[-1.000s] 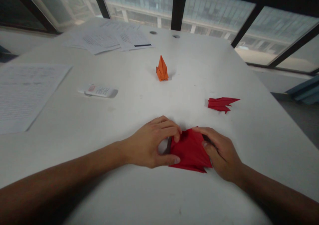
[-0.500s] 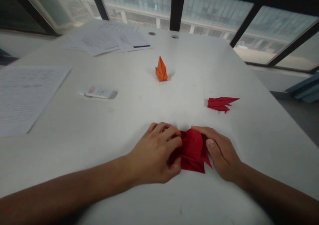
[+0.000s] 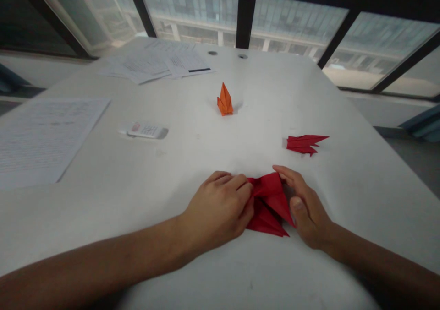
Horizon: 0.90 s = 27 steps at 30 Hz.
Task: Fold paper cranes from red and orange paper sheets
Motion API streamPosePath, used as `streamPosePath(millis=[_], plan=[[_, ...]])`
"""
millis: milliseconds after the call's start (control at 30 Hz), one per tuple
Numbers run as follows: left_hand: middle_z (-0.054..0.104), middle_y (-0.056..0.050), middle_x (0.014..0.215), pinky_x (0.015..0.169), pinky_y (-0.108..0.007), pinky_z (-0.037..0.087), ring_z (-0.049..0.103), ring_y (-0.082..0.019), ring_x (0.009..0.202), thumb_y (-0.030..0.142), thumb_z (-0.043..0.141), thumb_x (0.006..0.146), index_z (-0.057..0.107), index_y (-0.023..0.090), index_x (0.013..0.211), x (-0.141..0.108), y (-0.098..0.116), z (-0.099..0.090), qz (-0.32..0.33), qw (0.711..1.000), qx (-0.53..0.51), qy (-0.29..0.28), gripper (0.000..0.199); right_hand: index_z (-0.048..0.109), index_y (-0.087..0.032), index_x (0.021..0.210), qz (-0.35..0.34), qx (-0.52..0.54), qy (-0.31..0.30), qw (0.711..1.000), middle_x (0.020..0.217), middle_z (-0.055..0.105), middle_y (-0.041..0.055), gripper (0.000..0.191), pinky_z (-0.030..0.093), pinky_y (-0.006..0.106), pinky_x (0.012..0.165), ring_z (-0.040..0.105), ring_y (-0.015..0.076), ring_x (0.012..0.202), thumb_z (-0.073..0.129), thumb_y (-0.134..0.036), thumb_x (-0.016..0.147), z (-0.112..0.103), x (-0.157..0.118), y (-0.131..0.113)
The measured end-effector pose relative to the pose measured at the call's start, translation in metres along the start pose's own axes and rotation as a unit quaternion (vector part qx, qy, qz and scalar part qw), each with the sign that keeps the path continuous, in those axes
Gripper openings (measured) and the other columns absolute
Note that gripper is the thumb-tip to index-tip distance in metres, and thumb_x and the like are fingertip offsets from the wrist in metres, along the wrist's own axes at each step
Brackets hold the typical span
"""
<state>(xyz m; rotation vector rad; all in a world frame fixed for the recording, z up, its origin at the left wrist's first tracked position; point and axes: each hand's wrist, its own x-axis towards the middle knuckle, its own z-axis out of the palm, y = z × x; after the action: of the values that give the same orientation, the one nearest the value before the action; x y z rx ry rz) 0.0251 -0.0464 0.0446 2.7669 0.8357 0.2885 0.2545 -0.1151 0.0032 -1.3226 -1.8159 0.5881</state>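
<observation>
A folded sheet of red paper (image 3: pixel 270 204) lies low over the table between my hands, with creased flaps and pointed corners toward the right. My left hand (image 3: pixel 223 204) is closed on its left side, fingers curled round the edge. Along the right edge rests my right hand (image 3: pixel 305 209), its fingers and thumb apart in a loose curve beside the paper. Beyond it to the right lies a red folded paper figure (image 3: pixel 304 144) with long points. An orange folded paper figure (image 3: pixel 225 101) stands upright farther back.
On the white table (image 3: pixel 192 154) a white packet with printing (image 3: pixel 147 130) lies left of centre. A large printed sheet (image 3: pixel 48 136) is at the left edge, and more printed papers (image 3: pixel 154 60) overlap at the back left. Windows (image 3: pixel 299 24) stand behind the table.
My left fingers have closed more tightly on the red paper, whose flaps have shifted and show an opening. My right hand has opened slightly at the right edge. The view has moved a little.
</observation>
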Motion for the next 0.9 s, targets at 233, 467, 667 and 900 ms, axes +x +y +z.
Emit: streamPosePath(millis=[233,467,667,900], plan=[[0.068,-0.003,0.083,0.058,-0.032,0.051,0.067,-0.020,0.067,0.018,0.052,0.088,0.046,0.022,0.096,0.006,-0.015,-0.014,-0.144,0.979,-0.146,0.021,0.011,0.042,-0.024,0.142,0.127,-0.015,-0.013,0.992,0.106,0.073,0.0072,0.059,0.059,0.038,0.081,0.072,0.0217,0.085,0.067,-0.026,0.089,0.006,0.007,-0.011],[0.071,-0.004,0.108,0.065,-0.031,0.058,0.075,-0.021,0.081,0.026,0.068,0.084,0.041,0.027,0.123,0.010,-0.014,-0.011,-0.160,0.953,-0.248,0.061,0.047,0.060,-0.025,0.119,0.070,-0.113,-0.010,0.991,0.109,0.075,0.0072,0.033,0.059,0.044,0.083,0.072,0.0272,0.096,0.064,-0.025,0.086,0.008,0.012,-0.011],[0.071,-0.001,0.095,0.067,-0.030,0.053,0.070,-0.019,0.076,0.022,0.066,0.086,0.050,0.026,0.119,0.016,-0.010,-0.008,-0.146,0.971,-0.176,0.069,0.037,0.060,-0.024,0.122,0.034,-0.127,-0.012,0.991,0.110,0.074,0.0072,0.038,0.057,0.045,0.086,0.073,0.0260,0.094,0.064,-0.020,0.084,0.010,0.014,-0.013],[0.068,0.004,0.081,0.063,-0.027,0.048,0.062,-0.015,0.068,0.020,0.068,0.080,0.059,0.023,0.105,0.023,-0.022,-0.013,-0.164,0.952,-0.245,0.081,0.027,0.061,-0.022,0.113,0.013,-0.152,-0.039,0.988,0.098,0.074,0.0060,0.028,0.055,0.044,0.083,0.070,0.0243,0.086,0.062,-0.017,0.085,0.008,0.015,-0.012]])
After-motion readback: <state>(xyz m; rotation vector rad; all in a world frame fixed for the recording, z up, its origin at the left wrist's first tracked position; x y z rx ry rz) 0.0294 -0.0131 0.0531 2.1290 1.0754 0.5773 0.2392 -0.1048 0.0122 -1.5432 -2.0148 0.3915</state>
